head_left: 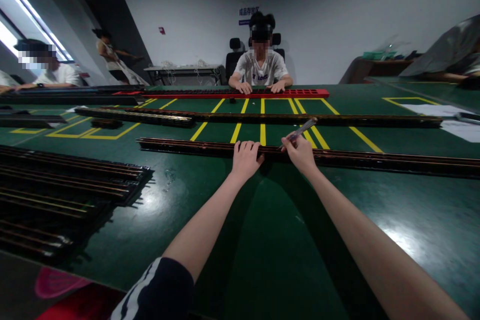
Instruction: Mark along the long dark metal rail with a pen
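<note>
A long black strip with copper-coloured lines along it lies across the table in front of me. My left hand grips this strip, fingers over its top and far edge, thumb on the near side. Just to the right, my right hand pinches a slim pen with a partly clear barrel. The pen slants, its upper end pointing up and right, and its lower end reaches down to the strip. Whether the tip touches the strip I cannot tell.
Several similar strips lie side by side at left. Another long strip runs across farther back. Opposite, a co-worker rests both hands at a red tray. Yellow tape lines mark the green table. Papers lie at right.
</note>
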The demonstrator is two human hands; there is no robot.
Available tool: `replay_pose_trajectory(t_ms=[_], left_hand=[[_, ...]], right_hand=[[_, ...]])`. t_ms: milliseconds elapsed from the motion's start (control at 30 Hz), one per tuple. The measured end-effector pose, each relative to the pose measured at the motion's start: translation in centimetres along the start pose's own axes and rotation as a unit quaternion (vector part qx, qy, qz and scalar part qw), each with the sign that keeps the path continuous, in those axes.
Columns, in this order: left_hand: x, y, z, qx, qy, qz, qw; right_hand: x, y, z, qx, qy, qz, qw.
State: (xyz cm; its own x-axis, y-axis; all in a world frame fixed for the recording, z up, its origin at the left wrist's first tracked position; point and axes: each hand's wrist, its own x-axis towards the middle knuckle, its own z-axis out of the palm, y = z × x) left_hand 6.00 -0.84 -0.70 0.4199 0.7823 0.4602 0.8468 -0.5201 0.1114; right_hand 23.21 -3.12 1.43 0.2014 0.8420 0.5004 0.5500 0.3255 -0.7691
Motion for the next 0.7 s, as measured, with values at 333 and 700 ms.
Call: replay_pose_trajectory(t_ms=[333,700], left_hand=[[-0.04,0.48,-0.13,0.030,0.003,0.000,1.000],[-0.01,0.37,0.17,0.031,0.014,0.010,0.999]], right_hand=[[-0.06,0.02,-0.01,-0.004,-0.004,-0.001,1.000],[-0.06,0.07,-0.02,-0.004,-0.008,0.003,1.000]])
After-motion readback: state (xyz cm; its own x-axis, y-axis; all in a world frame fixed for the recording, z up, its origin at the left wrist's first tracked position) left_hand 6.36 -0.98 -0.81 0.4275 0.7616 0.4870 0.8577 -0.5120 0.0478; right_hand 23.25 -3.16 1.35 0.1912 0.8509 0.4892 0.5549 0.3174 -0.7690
